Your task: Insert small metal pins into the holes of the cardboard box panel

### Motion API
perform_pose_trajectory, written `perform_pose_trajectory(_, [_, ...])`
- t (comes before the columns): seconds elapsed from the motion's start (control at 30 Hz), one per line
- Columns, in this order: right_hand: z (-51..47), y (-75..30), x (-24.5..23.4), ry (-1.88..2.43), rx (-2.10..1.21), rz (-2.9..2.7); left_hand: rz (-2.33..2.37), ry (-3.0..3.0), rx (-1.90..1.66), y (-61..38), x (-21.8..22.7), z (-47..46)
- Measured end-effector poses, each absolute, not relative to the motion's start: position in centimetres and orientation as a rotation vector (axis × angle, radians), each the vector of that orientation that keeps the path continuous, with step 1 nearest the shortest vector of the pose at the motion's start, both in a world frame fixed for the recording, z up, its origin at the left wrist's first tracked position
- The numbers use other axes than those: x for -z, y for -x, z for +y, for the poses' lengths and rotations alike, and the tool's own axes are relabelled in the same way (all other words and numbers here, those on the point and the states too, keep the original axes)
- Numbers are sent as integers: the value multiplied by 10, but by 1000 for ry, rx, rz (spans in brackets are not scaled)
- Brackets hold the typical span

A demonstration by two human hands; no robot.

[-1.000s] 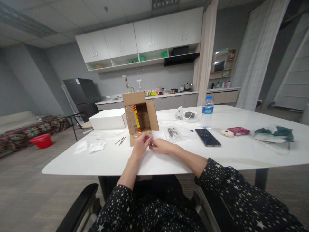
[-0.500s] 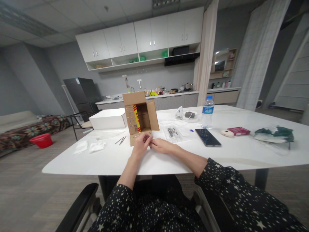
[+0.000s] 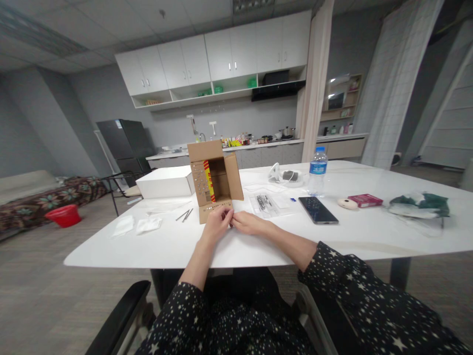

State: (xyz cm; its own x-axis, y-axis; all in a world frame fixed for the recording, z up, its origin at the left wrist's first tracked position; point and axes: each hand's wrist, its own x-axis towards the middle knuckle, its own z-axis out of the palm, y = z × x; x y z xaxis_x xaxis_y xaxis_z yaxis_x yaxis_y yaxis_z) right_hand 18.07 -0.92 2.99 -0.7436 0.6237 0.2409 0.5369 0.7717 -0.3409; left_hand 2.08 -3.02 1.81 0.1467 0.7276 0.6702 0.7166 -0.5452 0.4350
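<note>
My left hand (image 3: 218,220) and my right hand (image 3: 247,223) meet at the fingertips just in front of an open cardboard box (image 3: 234,177). Both hands have their fingers curled and pinched together. Whatever sits between them is small and dark, too hidden to name. The box stands with its flaps folded out, and small shiny bits dot its left flap and the front flap beneath my left hand. A yellow and red strip runs down its left side. Left of my left hand lie two metal tweezers-like tools (image 3: 187,215).
Behind the left side stands a white box (image 3: 165,181), with white tissues (image 3: 149,225) nearer. To the right are clear plastic bags (image 3: 271,204), a black phone (image 3: 318,210), a water bottle (image 3: 318,170), a maroon pack (image 3: 365,200) and a green-and-white bundle (image 3: 420,205).
My left fingers have shifted slightly and sit a little more curled against the right fingertips. Everything else looks the same.
</note>
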Motion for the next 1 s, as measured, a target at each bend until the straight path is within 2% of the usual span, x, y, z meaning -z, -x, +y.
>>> perform_pose_trajectory(0.77, [-11, -181, -33, 936, -413, -2570, 1484, -2249, -1417, -22, -18, -33])
perform_pose_trajectory(1.0, [-11, -180, -30, 923, -403, -2586, 1475, -2223, -1320, -22, -17, -36])
